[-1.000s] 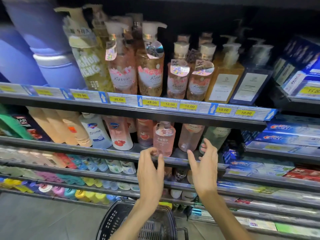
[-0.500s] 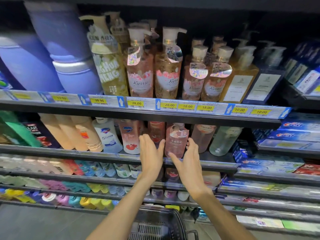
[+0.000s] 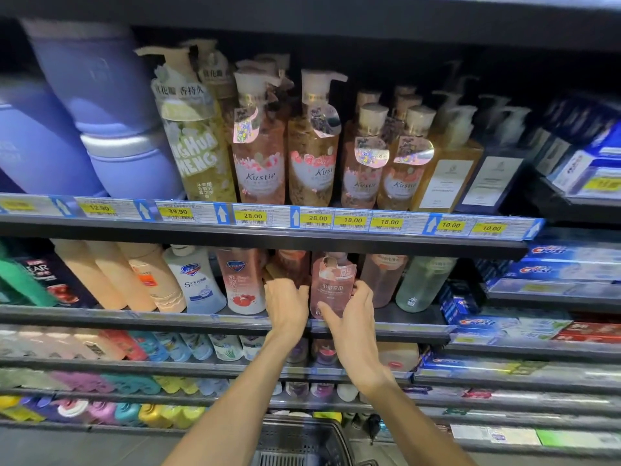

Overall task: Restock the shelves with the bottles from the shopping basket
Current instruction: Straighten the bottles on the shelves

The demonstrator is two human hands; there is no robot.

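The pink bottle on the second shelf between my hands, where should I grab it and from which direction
Grip the pink bottle around its lower body, from the front. It stands upright at the shelf edge, its top is under the shelf above, and neighbours flank it. The right hand already touches its right side.

two bare hands (image 3: 287, 306) reached in. four kustie pump bottles with floral labels (image 3: 260, 153) stood on the upper shelf, beside two big lavender plastic tubs (image 3: 100, 79). three peach plastic bottles (image 3: 111, 277) and two safeguard bottles (image 3: 198, 280) stood below.
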